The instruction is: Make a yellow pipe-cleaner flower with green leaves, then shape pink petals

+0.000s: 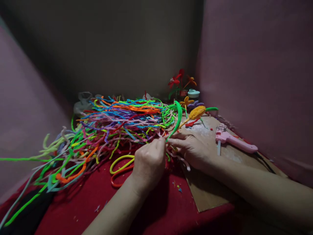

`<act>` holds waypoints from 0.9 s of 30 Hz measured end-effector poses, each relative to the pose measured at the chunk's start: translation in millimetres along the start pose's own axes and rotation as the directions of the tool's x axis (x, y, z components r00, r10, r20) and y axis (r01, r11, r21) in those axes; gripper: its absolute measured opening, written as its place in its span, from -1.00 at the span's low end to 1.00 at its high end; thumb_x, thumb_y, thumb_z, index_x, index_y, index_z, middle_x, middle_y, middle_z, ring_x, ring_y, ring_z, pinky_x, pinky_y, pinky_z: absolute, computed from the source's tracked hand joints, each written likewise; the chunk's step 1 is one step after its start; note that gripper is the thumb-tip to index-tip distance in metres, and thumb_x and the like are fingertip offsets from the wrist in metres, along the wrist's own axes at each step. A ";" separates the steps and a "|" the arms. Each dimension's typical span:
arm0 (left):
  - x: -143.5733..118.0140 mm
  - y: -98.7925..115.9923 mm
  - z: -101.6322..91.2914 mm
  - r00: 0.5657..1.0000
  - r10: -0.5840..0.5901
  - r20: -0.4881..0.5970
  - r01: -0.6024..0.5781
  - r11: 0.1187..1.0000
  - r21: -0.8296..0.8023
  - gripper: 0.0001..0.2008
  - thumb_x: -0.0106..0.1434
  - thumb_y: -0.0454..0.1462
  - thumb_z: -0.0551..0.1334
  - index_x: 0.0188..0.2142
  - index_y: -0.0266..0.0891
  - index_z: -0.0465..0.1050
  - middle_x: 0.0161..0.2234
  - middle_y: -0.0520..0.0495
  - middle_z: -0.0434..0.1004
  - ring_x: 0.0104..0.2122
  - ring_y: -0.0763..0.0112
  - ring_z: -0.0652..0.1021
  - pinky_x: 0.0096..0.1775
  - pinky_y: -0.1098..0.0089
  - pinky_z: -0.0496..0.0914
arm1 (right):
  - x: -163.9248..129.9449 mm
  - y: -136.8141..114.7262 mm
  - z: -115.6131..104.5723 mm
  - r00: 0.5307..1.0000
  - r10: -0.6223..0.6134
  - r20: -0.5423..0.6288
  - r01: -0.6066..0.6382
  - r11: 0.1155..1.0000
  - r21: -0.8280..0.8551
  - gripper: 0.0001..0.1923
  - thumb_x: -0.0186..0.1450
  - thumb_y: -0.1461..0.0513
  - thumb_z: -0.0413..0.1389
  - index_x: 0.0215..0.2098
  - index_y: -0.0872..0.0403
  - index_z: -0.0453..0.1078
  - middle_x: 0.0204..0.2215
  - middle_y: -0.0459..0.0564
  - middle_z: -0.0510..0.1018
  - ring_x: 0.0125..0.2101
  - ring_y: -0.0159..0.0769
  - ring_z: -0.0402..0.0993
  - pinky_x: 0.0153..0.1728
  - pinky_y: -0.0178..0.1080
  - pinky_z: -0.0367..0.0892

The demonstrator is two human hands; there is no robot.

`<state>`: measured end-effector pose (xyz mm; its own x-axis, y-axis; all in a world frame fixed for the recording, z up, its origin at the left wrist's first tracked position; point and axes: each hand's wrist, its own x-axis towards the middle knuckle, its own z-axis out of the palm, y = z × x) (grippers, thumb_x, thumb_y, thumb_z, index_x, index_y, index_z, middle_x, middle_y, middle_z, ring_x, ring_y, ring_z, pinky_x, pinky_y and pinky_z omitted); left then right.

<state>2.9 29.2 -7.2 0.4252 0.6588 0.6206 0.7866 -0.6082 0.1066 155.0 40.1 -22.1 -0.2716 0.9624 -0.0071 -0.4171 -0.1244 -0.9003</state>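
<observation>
My left hand (149, 162) is closed, pinching the lower end of a bright green pipe cleaner (178, 118) that arcs up and to the right. My right hand (189, 148) lies just to its right, fingers on the same green stem and on a pale pink strand near the pile's edge. A big tangled pile of coloured pipe cleaners (117, 125) covers the red cloth (151, 209) to the left. A yellow pipe-cleaner flower bud (197, 112) lies beyond my right hand.
A pink glue gun (234, 140) rests on a brown cardboard sheet (207, 192) at right. Finished pipe-cleaner flowers (179, 81) and a small teal-lidded jar (193, 94) stand in the back corner. Pink walls close in on both sides.
</observation>
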 end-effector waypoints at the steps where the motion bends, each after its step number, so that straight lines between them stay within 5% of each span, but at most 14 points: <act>1: -0.9 -1.5 0.6 0.999 0.033 0.003 -0.033 0.999 0.019 -0.82 0.26 -0.34 0.05 -0.28 -0.26 0.44 -0.50 -0.08 0.47 -0.50 0.37 0.48 -0.42 0.45 0.27 | -0.7 -0.4 0.8 1.000 -0.001 0.003 0.001 1.000 -0.026 -0.81 0.07 0.15 0.26 -0.42 0.10 0.44 -0.56 -0.11 0.40 -0.55 -0.43 0.27 -0.48 -0.29 0.19; 6: -2.1 -4.4 -1.4 0.999 0.038 -0.020 -0.041 0.980 -0.193 -0.73 0.27 -0.40 0.00 -0.12 -0.23 0.39 -0.40 -0.07 0.50 -0.39 0.43 0.50 -0.32 0.49 0.30 | -3.1 -4.9 5.7 0.999 -0.030 -0.020 0.028 0.995 -0.097 -0.78 0.03 0.14 0.29 -0.43 0.10 0.47 -0.59 -0.12 0.38 -0.57 -0.44 0.19 -0.53 -0.31 0.10; 11: 1.0 1.0 -5.6 0.978 -0.206 0.007 0.187 0.872 -0.452 -0.85 0.26 -0.31 0.08 -0.38 -0.20 0.40 -0.54 0.06 0.39 -0.54 0.55 0.39 -0.44 0.55 0.26 | -4.5 -5.3 4.5 0.999 -0.037 0.035 0.040 0.993 -0.113 -0.77 0.10 0.15 0.25 -0.27 0.04 0.47 -0.63 -0.17 0.32 -0.57 -0.44 0.20 -0.50 -0.31 0.10; 19: 9.6 8.8 -11.3 0.833 -0.434 0.342 0.516 0.388 -0.764 -0.86 0.18 -0.24 0.16 -0.47 -0.23 0.35 -0.69 0.16 0.24 -0.72 0.61 0.27 -0.66 0.56 0.16 | -5.0 -9.4 6.3 0.990 -0.051 0.131 0.069 0.988 -0.141 -0.84 0.16 0.14 0.19 -0.35 0.06 0.48 -0.45 -0.09 0.47 -0.46 -0.43 0.34 -0.43 -0.33 0.20; 27: 14.4 8.8 -17.5 0.738 -0.367 0.567 0.615 0.019 -0.788 -0.82 0.13 -0.20 0.23 -0.48 -0.28 0.34 -0.70 0.14 0.32 -0.80 0.66 0.27 -0.74 0.62 0.13 | -4.7 -11.6 5.5 0.993 -0.032 0.110 0.045 0.992 -0.114 -0.80 0.13 0.12 0.22 -0.36 0.08 0.49 -0.52 -0.11 0.46 -0.55 -0.48 0.31 -0.51 -0.36 0.17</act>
<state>8.1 25.5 16.3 0.2792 0.9600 -0.0216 -0.0766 0.0447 0.9961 156.3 35.8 -9.2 -0.3520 0.9334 0.0702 -0.3276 -0.0527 -0.9433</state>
